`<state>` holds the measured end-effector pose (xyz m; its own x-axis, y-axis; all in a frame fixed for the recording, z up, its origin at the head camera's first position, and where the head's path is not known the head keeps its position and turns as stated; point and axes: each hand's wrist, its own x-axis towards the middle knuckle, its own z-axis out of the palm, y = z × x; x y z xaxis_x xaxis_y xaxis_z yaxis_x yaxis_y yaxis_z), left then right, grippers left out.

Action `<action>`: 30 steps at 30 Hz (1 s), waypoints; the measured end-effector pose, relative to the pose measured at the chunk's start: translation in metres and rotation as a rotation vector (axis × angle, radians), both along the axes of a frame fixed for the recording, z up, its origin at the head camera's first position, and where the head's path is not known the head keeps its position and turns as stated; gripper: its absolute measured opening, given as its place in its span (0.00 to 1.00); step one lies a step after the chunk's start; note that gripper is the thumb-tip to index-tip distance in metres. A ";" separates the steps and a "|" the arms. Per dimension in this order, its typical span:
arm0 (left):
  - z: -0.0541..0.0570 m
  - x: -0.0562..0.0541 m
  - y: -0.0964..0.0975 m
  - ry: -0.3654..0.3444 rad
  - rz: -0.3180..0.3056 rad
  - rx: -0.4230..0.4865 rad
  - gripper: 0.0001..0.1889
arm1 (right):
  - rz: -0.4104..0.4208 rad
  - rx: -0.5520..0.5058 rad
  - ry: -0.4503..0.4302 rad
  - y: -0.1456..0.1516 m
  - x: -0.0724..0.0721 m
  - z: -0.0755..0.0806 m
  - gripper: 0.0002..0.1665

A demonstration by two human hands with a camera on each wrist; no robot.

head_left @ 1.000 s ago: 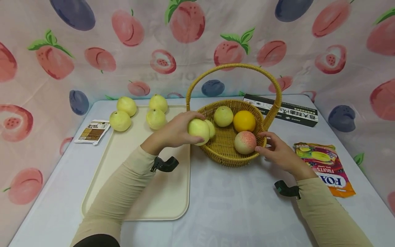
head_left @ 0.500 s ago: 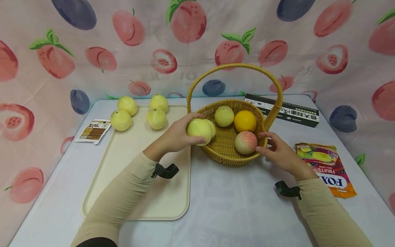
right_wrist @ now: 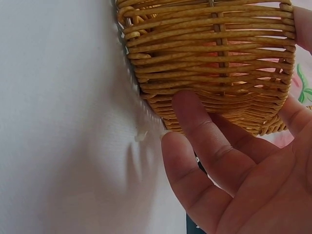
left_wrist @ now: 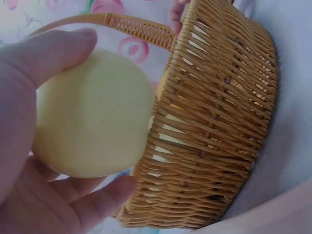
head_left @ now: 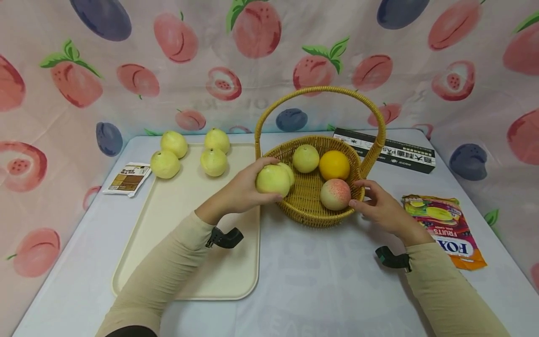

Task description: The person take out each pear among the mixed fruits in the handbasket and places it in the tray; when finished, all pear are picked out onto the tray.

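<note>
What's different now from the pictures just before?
Only a little: the thumb of the left hand has shifted slightly toward the person, around the yellow fruit it holds. Nothing was grabbed or let go. The right hand still holds the basket; the other fruits stayed put.

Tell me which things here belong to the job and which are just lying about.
Likely the job:
Yellow fruit in the left hand
Wicker basket, gripped by the right hand
Orange, peach and a greenish fruit inside it
Tray, with four loose fruits at its far end

Just lying about, apparently:
White-and-brown packet
Long black box
Fruit candy bag
</note>
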<state>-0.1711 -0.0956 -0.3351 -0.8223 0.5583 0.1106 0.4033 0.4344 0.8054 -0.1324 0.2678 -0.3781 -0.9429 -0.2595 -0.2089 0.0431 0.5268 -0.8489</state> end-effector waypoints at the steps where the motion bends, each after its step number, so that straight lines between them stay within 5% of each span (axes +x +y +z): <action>1: 0.001 0.001 0.000 0.001 0.008 -0.007 0.43 | 0.001 -0.002 0.001 0.000 0.000 0.000 0.41; 17: 0.028 0.020 -0.038 0.087 0.088 -0.095 0.40 | 0.000 0.007 -0.001 0.000 0.000 -0.002 0.42; 30: 0.023 0.035 -0.102 0.059 0.242 -0.149 0.41 | 0.003 0.019 0.006 0.000 -0.001 -0.002 0.42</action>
